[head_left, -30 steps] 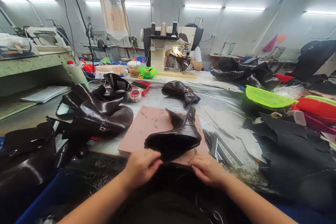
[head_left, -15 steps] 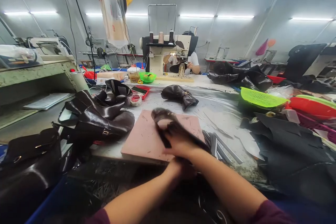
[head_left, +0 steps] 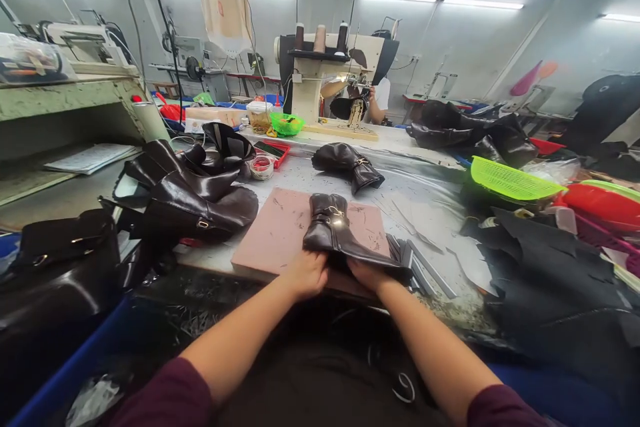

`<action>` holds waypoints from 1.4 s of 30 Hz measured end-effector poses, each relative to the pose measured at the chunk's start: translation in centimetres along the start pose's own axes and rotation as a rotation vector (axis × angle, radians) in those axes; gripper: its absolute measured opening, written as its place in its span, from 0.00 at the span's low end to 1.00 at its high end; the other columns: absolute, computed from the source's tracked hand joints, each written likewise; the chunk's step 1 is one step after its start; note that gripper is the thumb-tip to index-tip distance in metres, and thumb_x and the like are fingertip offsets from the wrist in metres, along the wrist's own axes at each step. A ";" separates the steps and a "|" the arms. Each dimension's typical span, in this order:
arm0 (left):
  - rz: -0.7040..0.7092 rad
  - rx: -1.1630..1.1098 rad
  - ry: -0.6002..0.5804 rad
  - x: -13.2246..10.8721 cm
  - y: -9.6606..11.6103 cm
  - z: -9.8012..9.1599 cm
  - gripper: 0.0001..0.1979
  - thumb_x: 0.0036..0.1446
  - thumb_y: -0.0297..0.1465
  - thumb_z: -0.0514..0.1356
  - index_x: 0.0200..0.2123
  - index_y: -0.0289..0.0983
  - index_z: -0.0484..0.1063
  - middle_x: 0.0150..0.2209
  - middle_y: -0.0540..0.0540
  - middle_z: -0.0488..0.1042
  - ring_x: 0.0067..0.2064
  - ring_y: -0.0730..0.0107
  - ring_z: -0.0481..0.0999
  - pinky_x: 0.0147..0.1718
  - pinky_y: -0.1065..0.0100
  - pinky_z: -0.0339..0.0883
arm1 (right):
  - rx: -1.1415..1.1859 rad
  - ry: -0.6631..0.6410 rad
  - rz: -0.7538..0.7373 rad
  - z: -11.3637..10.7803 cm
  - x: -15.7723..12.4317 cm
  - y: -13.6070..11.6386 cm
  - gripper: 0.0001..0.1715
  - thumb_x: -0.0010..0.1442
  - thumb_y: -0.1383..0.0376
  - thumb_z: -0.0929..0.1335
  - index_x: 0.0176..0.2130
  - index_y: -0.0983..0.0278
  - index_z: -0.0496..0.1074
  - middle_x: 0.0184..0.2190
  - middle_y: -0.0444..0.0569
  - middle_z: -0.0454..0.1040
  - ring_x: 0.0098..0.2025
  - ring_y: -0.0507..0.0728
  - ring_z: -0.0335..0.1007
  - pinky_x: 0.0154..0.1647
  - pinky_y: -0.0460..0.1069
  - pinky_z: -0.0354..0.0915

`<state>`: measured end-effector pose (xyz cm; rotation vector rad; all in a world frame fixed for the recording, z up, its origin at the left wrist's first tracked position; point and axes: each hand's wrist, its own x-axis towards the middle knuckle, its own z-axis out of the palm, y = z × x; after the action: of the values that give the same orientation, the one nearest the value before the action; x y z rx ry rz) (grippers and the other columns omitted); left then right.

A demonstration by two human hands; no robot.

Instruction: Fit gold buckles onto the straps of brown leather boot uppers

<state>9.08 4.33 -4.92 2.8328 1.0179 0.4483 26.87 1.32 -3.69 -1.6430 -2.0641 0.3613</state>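
A dark brown leather boot upper with a gold buckle lies over the pink board, its strap side facing up. At its lower left edge, my left hand is closed on the leather with the fingers curled. My right hand grips the near edge further right; its fingertips are hidden under the leather. Just beyond the board rests another buckled boot upper, touched by neither hand. Grey strips lie right of the board.
Several boot uppers are heaped on the left. Behind stands a sewing machine, with a person's hand beyond it. A green basket and black leather sheets occupy the right side. Thin offcuts lie on the table.
The boot upper has been turned and laid on the board, buckle now showing. My left hand has come out from beneath my right forearm, and the hands now sit side by side. The view has tilted down.
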 end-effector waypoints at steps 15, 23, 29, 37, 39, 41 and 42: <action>0.047 0.001 0.001 3.0 1.1 0.0 0.10 0.55 0.26 0.53 0.38 0.35 0.72 0.39 0.39 0.72 0.45 0.56 0.69 0.45 0.55 0.62 | -0.097 -0.086 0.031 1.7 -2.1 -0.6 0.24 0.54 0.69 0.62 0.51 0.69 0.66 0.51 0.62 0.67 0.56 0.69 0.57 0.57 0.65 0.51; -0.073 -0.022 0.034 3.3 1.2 1.3 0.16 0.55 0.28 0.54 0.48 0.33 0.64 0.43 0.37 0.71 0.45 0.55 0.70 0.43 0.57 0.65 | -0.034 0.069 0.105 1.0 -2.4 1.9 0.26 0.61 0.67 0.54 0.58 0.59 0.58 0.55 0.50 0.64 0.60 0.63 0.51 0.61 0.66 0.46; 0.092 -0.034 -0.071 3.2 -0.4 0.7 0.15 0.55 0.28 0.55 0.47 0.37 0.67 0.45 0.40 0.71 0.47 0.58 0.70 0.47 0.59 0.63 | -0.036 -0.026 0.047 1.5 -3.2 1.3 0.30 0.54 0.70 0.60 0.57 0.60 0.61 0.53 0.51 0.67 0.57 0.64 0.58 0.57 0.63 0.55; 0.253 -0.039 -0.202 2.9 -1.1 -0.6 0.28 0.46 0.28 0.56 0.54 0.34 0.63 0.51 0.38 0.69 0.51 0.55 0.67 0.52 0.59 0.58 | -0.007 -0.084 -0.023 1.0 -4.5 1.0 0.25 0.57 0.69 0.56 0.52 0.67 0.66 0.53 0.57 0.67 0.56 0.63 0.60 0.57 0.62 0.57; 0.263 -0.041 -0.205 2.9 -0.9 -0.8 0.28 0.47 0.28 0.54 0.55 0.34 0.62 0.52 0.39 0.68 0.52 0.56 0.66 0.53 0.59 0.57 | 0.008 -0.100 -0.042 0.8 -5.5 0.8 0.25 0.57 0.69 0.56 0.51 0.65 0.67 0.53 0.55 0.67 0.56 0.61 0.61 0.56 0.60 0.59; 0.256 -0.036 -0.196 2.8 -0.5 -1.1 0.28 0.47 0.28 0.53 0.54 0.34 0.62 0.53 0.39 0.66 0.53 0.56 0.65 0.53 0.58 0.55 | 0.030 -0.097 -0.089 0.7 -7.3 0.6 0.25 0.57 0.69 0.56 0.51 0.65 0.67 0.54 0.55 0.66 0.57 0.60 0.60 0.56 0.60 0.58; 0.248 -0.031 -0.187 2.8 -0.3 -1.2 0.26 0.47 0.28 0.53 0.53 0.33 0.63 0.53 0.38 0.66 0.53 0.55 0.65 0.54 0.57 0.54 | 0.050 -0.096 -0.120 0.7 -8.3 0.4 0.24 0.57 0.69 0.56 0.51 0.64 0.68 0.54 0.55 0.66 0.57 0.60 0.59 0.56 0.60 0.58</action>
<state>10.60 6.30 -3.14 2.9163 0.6253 0.2091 28.26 -6.54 -6.16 -1.4913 -2.1943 0.4554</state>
